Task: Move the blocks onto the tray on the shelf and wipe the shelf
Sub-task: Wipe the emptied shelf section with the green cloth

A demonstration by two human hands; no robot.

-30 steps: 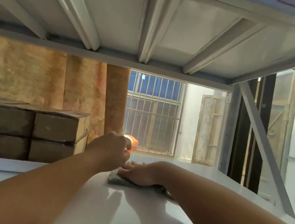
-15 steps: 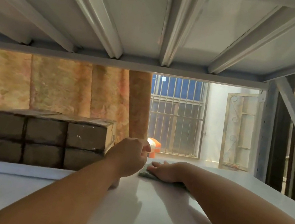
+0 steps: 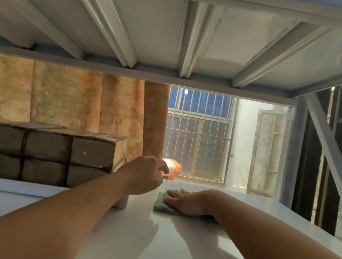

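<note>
Nearest my camera I see two bare forearms reaching out over the pale grey metal shelf (image 3: 166, 254), one from each lower corner. I can read no writing or label on anything here.

To the left, a flat white tray (image 3: 7, 185) lies on the shelf and carries the brown rectangular blocks (image 3: 46, 157), stacked in two layers, three across on the face I see. Their tops look taped or wrapped, though I cannot make out any print.

My left hand (image 3: 145, 177) hangs just beside the right end of the stack, above the tray's corner. Its fingers (image 3: 162, 166) are loosely curled with one pointing forward; I see nothing held in them, and I cannot tell whether they touch the blocks.

My right hand (image 3: 191, 203) lies palm-down, fingers stretched flat and together, pressing on a grey-green wiping cloth (image 3: 161, 205) that sits on the shelf to the right of the tray.

Past the far shelf edge I see an orange-and-white object (image 3: 173, 168), an orange patterned curtain (image 3: 68, 99), a barred window (image 3: 196, 134) and a metal gate (image 3: 267, 153). The ribbed underside of the upper shelf (image 3: 182, 35) spans overhead.
</note>
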